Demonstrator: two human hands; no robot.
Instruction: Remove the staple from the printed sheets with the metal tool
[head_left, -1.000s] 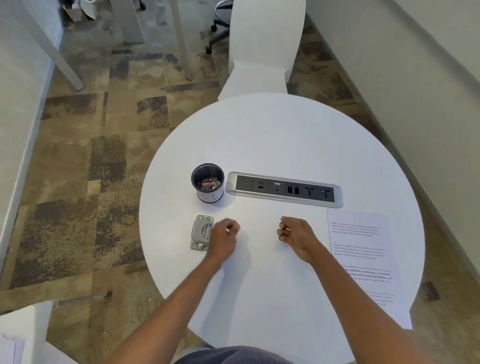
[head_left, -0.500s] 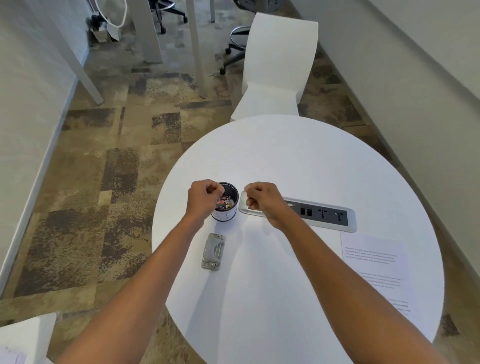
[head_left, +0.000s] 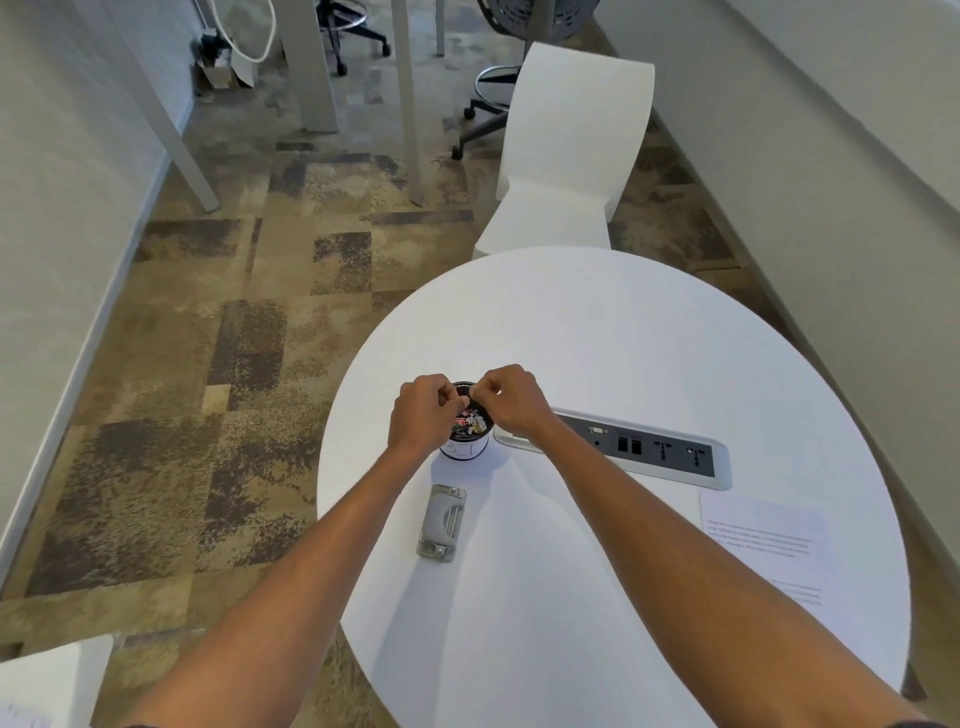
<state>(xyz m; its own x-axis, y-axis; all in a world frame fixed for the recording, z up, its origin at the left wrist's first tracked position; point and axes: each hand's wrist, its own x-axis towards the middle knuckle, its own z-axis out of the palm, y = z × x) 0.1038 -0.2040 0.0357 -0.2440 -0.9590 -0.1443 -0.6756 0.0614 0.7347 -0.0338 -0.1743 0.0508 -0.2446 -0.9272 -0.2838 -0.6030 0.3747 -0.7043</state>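
The printed sheets (head_left: 763, 545) lie flat at the right edge of the round white table (head_left: 623, 338). The metal tool (head_left: 441, 522), a flat silver staple remover, rests on the table between my forearms, with neither hand on it. My left hand (head_left: 421, 415) and my right hand (head_left: 511, 402) hover together over a small black-rimmed cup (head_left: 467, 449) that holds small coloured bits. Both hands have their fingertips pinched, almost touching each other above the cup's mouth. Anything held between the fingertips is too small to make out.
A grey power and data socket strip (head_left: 649, 452) is set into the table right of the cup. A white chair (head_left: 566, 156) stands at the table's far side. Patterned carpet lies to the left, a wall runs along the right.
Both hands rose from the table near the tool and the sheets and came together over the cup. The tool stays where the left hand left it. My head has tilted up.
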